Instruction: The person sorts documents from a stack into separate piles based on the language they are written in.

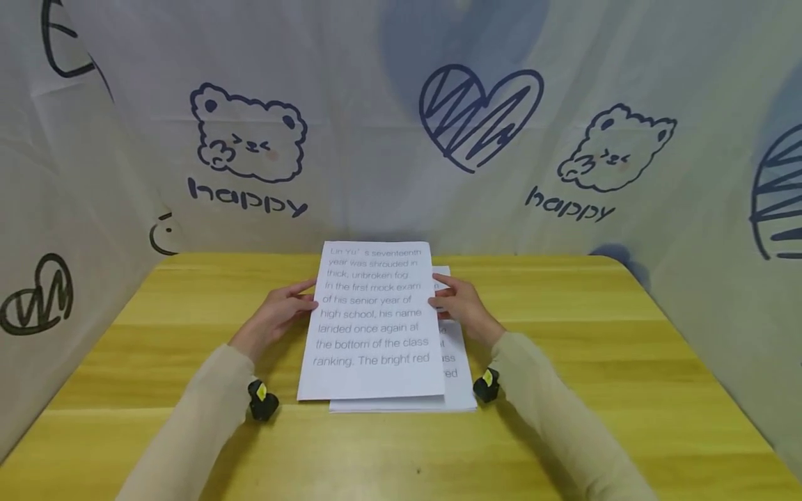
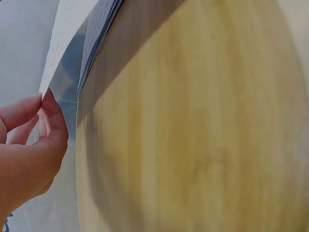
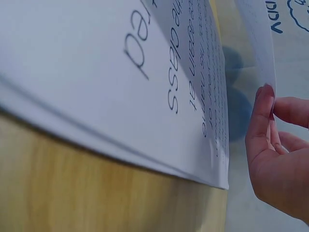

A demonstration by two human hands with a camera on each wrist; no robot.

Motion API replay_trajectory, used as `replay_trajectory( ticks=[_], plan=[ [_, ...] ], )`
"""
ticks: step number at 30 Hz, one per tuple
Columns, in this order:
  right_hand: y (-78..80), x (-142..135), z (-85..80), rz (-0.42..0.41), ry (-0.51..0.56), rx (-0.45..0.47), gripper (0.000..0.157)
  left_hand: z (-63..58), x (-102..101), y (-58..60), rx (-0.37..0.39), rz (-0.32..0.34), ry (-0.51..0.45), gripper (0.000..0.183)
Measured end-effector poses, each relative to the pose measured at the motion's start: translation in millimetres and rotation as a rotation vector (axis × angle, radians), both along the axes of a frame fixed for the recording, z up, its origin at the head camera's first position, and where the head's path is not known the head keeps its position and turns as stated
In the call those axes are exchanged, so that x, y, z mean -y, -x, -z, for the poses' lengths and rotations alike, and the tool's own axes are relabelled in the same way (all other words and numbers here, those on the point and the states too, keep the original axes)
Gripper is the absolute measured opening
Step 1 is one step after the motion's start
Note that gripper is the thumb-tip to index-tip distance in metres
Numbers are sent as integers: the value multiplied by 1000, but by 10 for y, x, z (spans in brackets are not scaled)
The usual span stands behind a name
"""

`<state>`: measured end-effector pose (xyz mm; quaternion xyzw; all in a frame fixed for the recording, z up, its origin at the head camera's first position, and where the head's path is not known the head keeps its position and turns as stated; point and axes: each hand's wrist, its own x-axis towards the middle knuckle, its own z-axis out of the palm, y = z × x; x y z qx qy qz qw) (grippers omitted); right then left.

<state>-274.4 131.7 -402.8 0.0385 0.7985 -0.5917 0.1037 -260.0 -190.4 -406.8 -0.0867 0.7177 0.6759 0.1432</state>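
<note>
A printed sheet of paper (image 1: pixel 374 320) is held up over a stack of paper (image 1: pixel 460 390) in the head view. My left hand (image 1: pixel 283 310) pinches the sheet's left edge between thumb and fingers; the left wrist view shows the same hand (image 2: pixel 36 140) at the edge, with the stack lower and to the right. On the opposite edge my right hand (image 1: pixel 464 306) pinches the sheet too. In the right wrist view that hand (image 3: pixel 277 154) grips it above the stack (image 3: pixel 96 87), which carries large printed text. The raised sheet covers most of the stack.
A yellow wood-grain table (image 1: pixel 564 390) lies under the paper. Behind it hangs a pale cloth (image 1: pixel 363 139) with drawn bears, hearts and "happy" lettering, and it also hangs at both sides. Each sleeve bears a small black device (image 1: pixel 262 401) near the wrist.
</note>
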Motion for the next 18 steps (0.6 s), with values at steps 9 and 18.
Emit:
replay_trajectory(
  ticks=[9, 18],
  plan=[
    [-38, 140, 47, -8, 13, -11, 59, 39, 128, -63, -31, -13, 3, 56],
    [26, 310, 34, 2, 35, -36, 58, -6, 259, -58, -63, -39, 8, 56]
  ],
)
